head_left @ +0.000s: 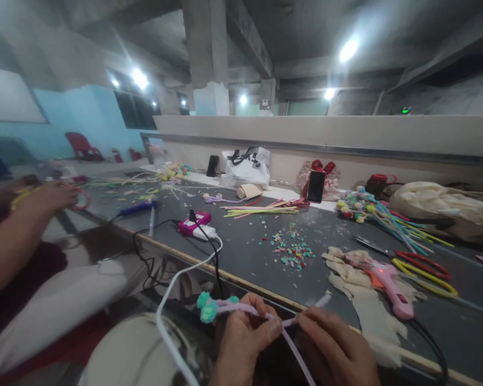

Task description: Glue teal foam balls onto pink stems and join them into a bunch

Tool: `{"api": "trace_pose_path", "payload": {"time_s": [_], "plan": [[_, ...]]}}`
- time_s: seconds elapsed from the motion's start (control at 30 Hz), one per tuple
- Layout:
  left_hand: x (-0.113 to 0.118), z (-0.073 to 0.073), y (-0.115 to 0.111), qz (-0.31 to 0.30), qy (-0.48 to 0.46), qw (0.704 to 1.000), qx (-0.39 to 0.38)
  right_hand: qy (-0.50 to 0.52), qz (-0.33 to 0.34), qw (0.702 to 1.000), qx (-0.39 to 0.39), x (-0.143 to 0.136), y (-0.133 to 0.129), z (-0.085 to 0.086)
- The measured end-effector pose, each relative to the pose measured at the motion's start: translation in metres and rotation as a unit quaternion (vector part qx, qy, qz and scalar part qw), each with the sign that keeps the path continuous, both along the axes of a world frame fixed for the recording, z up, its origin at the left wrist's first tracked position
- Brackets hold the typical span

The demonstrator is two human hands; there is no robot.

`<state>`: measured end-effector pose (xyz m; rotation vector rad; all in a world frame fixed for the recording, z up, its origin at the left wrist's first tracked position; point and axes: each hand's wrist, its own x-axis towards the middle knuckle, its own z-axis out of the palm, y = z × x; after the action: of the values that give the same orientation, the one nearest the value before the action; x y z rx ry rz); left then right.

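Near the table's front edge, my left hand (pixel 245 338) pinches a lilac pipe cleaner (pixel 241 307) between thumb and fingers. Teal fuzzy tufts (pixel 207 308) sit at its left end. My right hand (pixel 338 346) has its fingertips closed on another lilac stretch just right of the left thumb, where strands cross. One strand hangs down between the hands, and a short end (pixel 322 300) sticks out above the right fingers. To the right, a pink glue gun (pixel 392 289) with a red light lies on stained, crumpled cloth (pixel 362 300).
Scissors with red (pixel 424 264) and yellow handles (pixel 426 279) lie right. Cut pipe-cleaner bits (pixel 293 252) and long stems (pixel 261 209) cover mid-table. A pink power adapter (pixel 197 222) has cables over the edge. A blue glue gun (pixel 139 208) lies by a co-worker's hands (pixel 44 198). Finished bunches (pixel 358 206) lie right.
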<state>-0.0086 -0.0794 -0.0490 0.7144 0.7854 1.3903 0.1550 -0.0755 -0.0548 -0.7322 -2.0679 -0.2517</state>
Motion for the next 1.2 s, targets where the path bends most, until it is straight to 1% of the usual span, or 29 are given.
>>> {"api": "trace_pose_path", "payload": {"time_s": [0.03,0.1,0.2,0.27,0.3,0.33,0.37,0.4,0.43,0.47,0.5,0.57,0.6,0.63,0.67,0.7,0.73,0.77,0.83,0.9,0.97,1.03,1.07,1.13,1.17,1.2], "plan": [[0.002,0.0,-0.001,-0.005,-0.008,1.0,-0.001,-0.022,0.007,0.999,0.033,0.0,0.002,0.004],[0.005,-0.001,-0.002,-0.01,-0.018,1.0,-0.002,-0.053,0.031,0.997,0.044,-0.003,0.004,0.009],[0.006,0.0,-0.003,-0.014,-0.02,1.0,0.004,-0.059,0.048,0.997,0.016,-0.009,0.006,0.011],[0.005,0.001,-0.003,-0.012,-0.013,1.0,0.009,-0.036,0.049,0.998,-0.017,-0.012,0.004,0.008],[0.004,0.001,-0.003,-0.009,-0.008,1.0,0.01,-0.02,0.056,0.997,-0.044,-0.014,0.002,0.007],[0.003,0.002,-0.003,-0.006,-0.005,1.0,0.01,-0.004,0.066,0.994,-0.088,-0.015,0.0,0.006],[0.003,0.002,-0.003,-0.004,-0.003,1.0,0.01,0.019,0.073,0.986,-0.148,-0.017,-0.002,0.004],[0.003,0.002,-0.003,-0.002,-0.003,1.0,0.011,0.053,0.074,0.971,-0.221,-0.02,-0.004,0.003],[0.003,0.003,-0.003,-0.002,-0.005,1.0,0.012,0.101,0.075,0.944,-0.306,-0.023,-0.006,0.002],[0.003,0.003,-0.004,-0.005,-0.009,1.0,0.016,0.162,0.078,0.898,-0.401,-0.026,-0.008,0.0],[0.003,0.003,-0.005,-0.01,-0.018,1.0,0.022,0.232,0.087,0.835,-0.492,-0.03,-0.008,-0.002],[0.004,0.004,-0.006,-0.022,-0.034,0.999,0.033,0.357,0.144,0.678,-0.627,-0.036,-0.008,-0.007],[0.004,0.005,-0.007,-0.029,-0.038,0.998,0.036,0.392,0.181,0.602,-0.671,-0.039,-0.007,-0.009],[0.004,0.005,-0.008,-0.032,-0.037,0.998,0.036,0.414,0.21,0.547,-0.697,-0.042,-0.006,-0.011],[0.004,0.006,-0.009,-0.032,-0.031,0.998,0.034,0.428,0.225,0.517,-0.706,-0.044,-0.005,-0.012],[0.003,0.006,-0.009,-0.031,-0.021,0.999,0.033,0.438,0.229,0.507,-0.706,-0.046,-0.004,-0.013],[0.003,0.006,-0.009,-0.031,-0.012,0.999,0.031,0.445,0.222,0.508,-0.703,-0.047,-0.004,-0.012],[0.003,0.006,-0.009,-0.032,-0.005,0.999,0.031,0.453,0.207,0.517,-0.696,-0.049,-0.004,-0.011],[0.002,0.006,-0.009,-0.031,0.01,0.999,0.028,0.46,0.172,0.548,-0.677,-0.051,-0.004,-0.01],[0.001,0.005,-0.007,-0.018,0.029,0.999,0.017,0.438,0.135,0.577,-0.676,-0.049,-0.005,-0.009],[-0.001,0.004,-0.004,0.0,0.058,0.998,0.013,0.373,0.114,0.615,-0.685,-0.04,-0.006,-0.01],[-0.003,0.003,-0.002,-0.004,0.095,0.995,0.012,0.297,0.108,0.658,-0.684,-0.022,-0.005,-0.012],[-0.004,0.002,-0.001,-0.015,0.116,0.993,0.011,0.273,0.106,0.681,-0.671,-0.011,-0.005,-0.013],[-0.005,0.001,0.0,-0.05,0.166,0.985,0.0,0.317,0.025,0.71,-0.628,0.01,-0.004,-0.009],[-0.004,0.0,0.0,-0.069,0.195,0.978,-0.006,0.312,0.008,0.735,-0.602,0.017,-0.003,-0.004],[-0.003,-0.002,-0.001,-0.087,0.223,0.971,-0.012,0.268,0.004,0.769,-0.581,0.02,-0.004,0.002]]}}
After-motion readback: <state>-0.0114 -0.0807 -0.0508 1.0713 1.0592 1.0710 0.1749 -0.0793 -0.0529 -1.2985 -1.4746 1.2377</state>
